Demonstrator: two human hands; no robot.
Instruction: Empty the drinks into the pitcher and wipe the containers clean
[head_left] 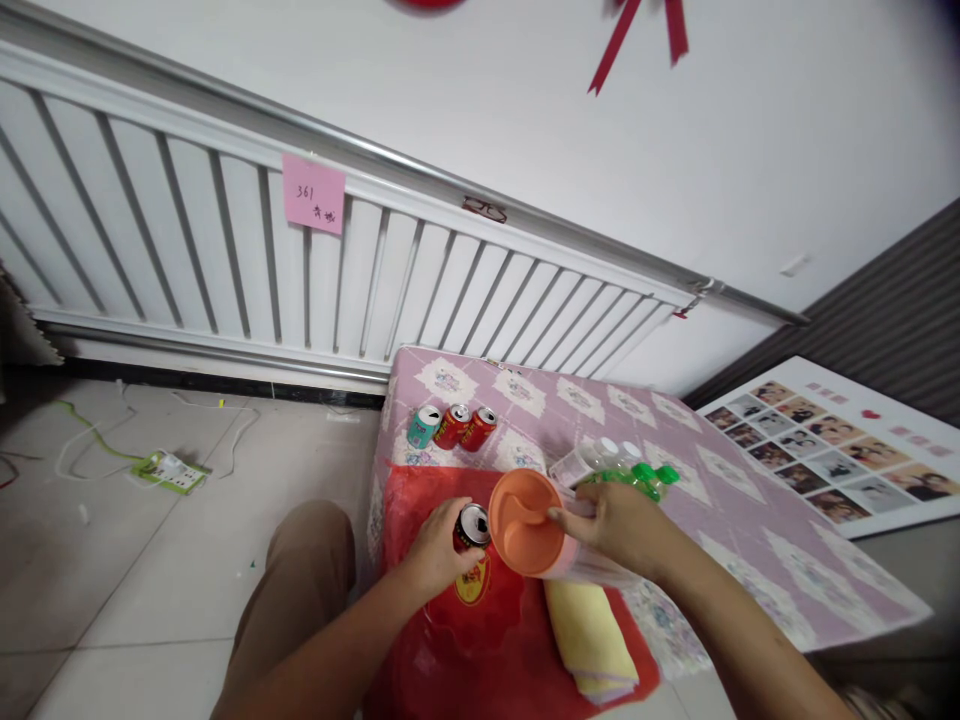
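Note:
My left hand (435, 552) is wrapped round an opened drink can (472, 526) with a silver top, over the red plastic sheet (424, 490). Just right of the can is a clear plastic jug with an orange lid (516, 535), tipped so that the lid faces me. My right hand (616, 525) grips this jug, its thumb on the edge of the lid; the other fingers are mostly hidden. Whether any liquid is flowing I cannot tell. A folded yellow towel (591, 635) lies on the sheet below the jug.
At the table's far left stand a teal can (424, 427) and two red cans (453, 427). Behind my right hand are several bottles with green and white caps (643, 474). A white radiator (345, 280) runs along the wall; a photo board (847, 440) leans at right.

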